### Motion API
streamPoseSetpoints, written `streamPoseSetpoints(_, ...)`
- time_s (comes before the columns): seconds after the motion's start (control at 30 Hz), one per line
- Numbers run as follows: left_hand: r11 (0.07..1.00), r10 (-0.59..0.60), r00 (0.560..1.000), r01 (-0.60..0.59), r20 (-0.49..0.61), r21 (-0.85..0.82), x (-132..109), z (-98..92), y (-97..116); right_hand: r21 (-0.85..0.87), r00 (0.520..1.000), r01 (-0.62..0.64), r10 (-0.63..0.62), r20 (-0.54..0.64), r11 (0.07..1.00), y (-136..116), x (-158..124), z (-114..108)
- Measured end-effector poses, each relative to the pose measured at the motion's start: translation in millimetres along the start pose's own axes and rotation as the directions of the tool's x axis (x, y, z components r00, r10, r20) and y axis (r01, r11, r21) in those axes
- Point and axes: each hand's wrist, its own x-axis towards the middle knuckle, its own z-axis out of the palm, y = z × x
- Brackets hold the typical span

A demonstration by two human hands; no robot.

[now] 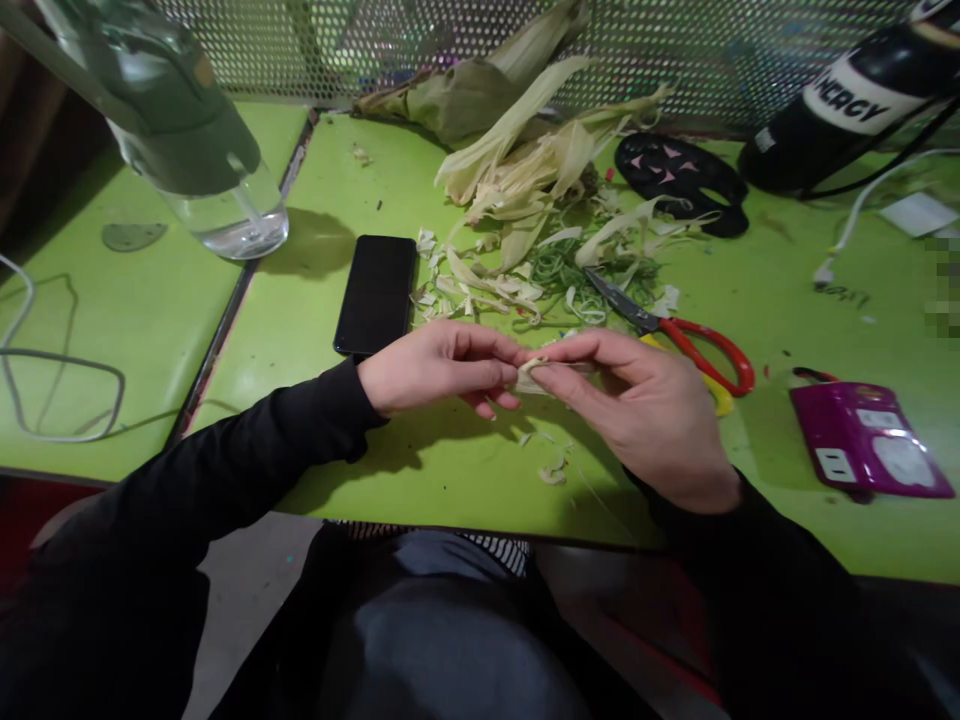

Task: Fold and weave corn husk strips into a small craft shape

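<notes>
Both hands meet over the near middle of the table around a small pale strip of corn husk [534, 377]. My left hand [442, 368] pinches its left end between thumb and index finger, the other fingers loosely curled. Across from it, my right hand [652, 415] grips the strip with thumb and fingertips. Just beyond the right hand lie scissors [637, 312] with red and yellow handles, blades toward the pile. A heap of dry corn husks [525, 180] spreads out behind, with green string [559, 265] and small husk scraps [450, 295] in front of it.
A black phone [376, 292] lies beside my left wrist. A water bottle [232, 190] stands at the left, near a cable [64, 438]. Rightward are a black palette-shaped piece [679, 180], a black bottle [840, 110], a white cable [862, 205] and a purple socket box [870, 440]. Perforated metal [300, 50] borders the back.
</notes>
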Motion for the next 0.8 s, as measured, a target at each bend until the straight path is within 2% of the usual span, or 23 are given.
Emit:
streamPoseSetpoints(0.23, 0.996, 0.072, 0.995, -0.068, -0.067, 0.058, 1.8, 1.0, -4.5, -0.031, 1.000, -0.018, 0.018, 0.006, 0.999, -2.0, 0.8, 1.8)
streamPoseSetpoints(0.43, 0.995, 0.104, 0.993, -0.104, -0.062, 0.009, 1.1, -1.2, -5.9, 0.052, 0.998, -0.059, 0.057, 0.029, 0.997, -2.4, 2.1, 0.5)
streamPoseSetpoints(0.53, 0.996, 0.091, 0.995, -0.090, -0.046, 0.003, 1.3, -1.5, -5.7, 0.065, 0.996, -0.070, 0.066, 0.057, 0.995, -2.9, 2.5, 0.2)
streamPoseSetpoints(0.7, 1.000, 0.016, 1.000, -0.015, -0.024, 0.015, 1.4, -0.2, -5.4, 0.018, 0.998, -0.068, 0.068, 0.014, 0.998, -3.2, 1.1, 2.0)
streamPoseSetpoints(0.8, 1.000, -0.007, 1.000, 0.007, -0.005, 0.013, 0.2, -1.0, -4.0, 0.025, 0.996, -0.077, 0.076, 0.037, 0.997, -2.7, 1.2, 0.0)
